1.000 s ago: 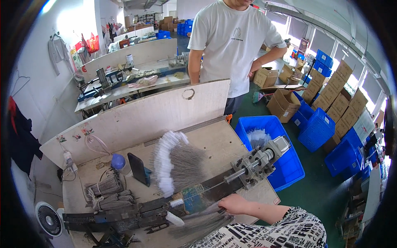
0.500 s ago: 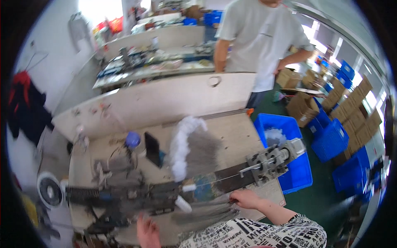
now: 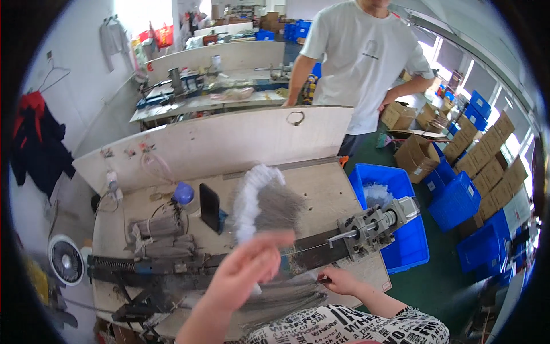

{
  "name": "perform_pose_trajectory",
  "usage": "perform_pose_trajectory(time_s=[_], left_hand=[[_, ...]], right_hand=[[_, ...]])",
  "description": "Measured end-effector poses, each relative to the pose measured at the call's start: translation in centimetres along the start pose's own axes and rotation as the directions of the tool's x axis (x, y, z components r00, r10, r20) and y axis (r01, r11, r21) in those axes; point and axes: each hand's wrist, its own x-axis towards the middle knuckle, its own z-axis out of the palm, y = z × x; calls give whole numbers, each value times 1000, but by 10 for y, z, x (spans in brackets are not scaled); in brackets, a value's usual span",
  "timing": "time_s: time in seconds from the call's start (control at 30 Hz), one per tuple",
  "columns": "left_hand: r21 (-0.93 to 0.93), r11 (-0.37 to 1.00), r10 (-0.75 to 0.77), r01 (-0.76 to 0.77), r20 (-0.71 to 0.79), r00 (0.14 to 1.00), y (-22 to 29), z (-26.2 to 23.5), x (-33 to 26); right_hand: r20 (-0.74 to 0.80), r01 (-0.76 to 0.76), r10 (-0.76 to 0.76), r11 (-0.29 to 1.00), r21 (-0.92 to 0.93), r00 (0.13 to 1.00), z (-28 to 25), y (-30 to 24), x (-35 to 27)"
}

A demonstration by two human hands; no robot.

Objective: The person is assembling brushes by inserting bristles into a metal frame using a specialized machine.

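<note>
My left hand was over the middle of the machine bed, 1 finger stretched to the right; it was blurred, and I could not tell whether it grasped anything. My right hand was lower and farther right, its fingers curled around a small dark handle at the near side of the bed. A thin wire ran from the hooked metal rod toward my left hand, which hid its other end. Between my forearms lay a spread of loose grey wires.

Black lettering in several sizes covered my white garment. Past my left hand lay a pile of white-tufted brushes, grey stems fanned to the right. Left of it stood a dark upright panel, then a purple-topped container and 2 bundles of grey wire.

Off the table's right end, a blue crate held more white tufts. Behind the white board stood a person in a white T-shirt with a small dark chest print. Farther right, cartons and blue crates bore labels too small to read.
</note>
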Motion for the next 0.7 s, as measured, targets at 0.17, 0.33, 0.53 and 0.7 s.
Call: perform_pose_trajectory(time_s=[0.17, 0.33, 0.53, 0.7], left_hand=[[-48, 992, -96, 115, 284, 954, 22, 36, -20], [-279, 960, 188, 2, 655, 732, -1, 52, 5], [-430, 903, 297, -4, 618, 728, -26, 55, 15], [-431, 902, 306, -19, 609, 732, -20, 61, 10]], right_hand=[[60, 66, -64, 997, -37, 996, 9, 11, 10], [37, 40, -40, 999, 6, 999, 4, -2, 9], [-25, -10, 14, 992, 126, 1000, 1, -11, -4], [-62, -68, 94, 942, 329, 994, 5, -11, -4]])
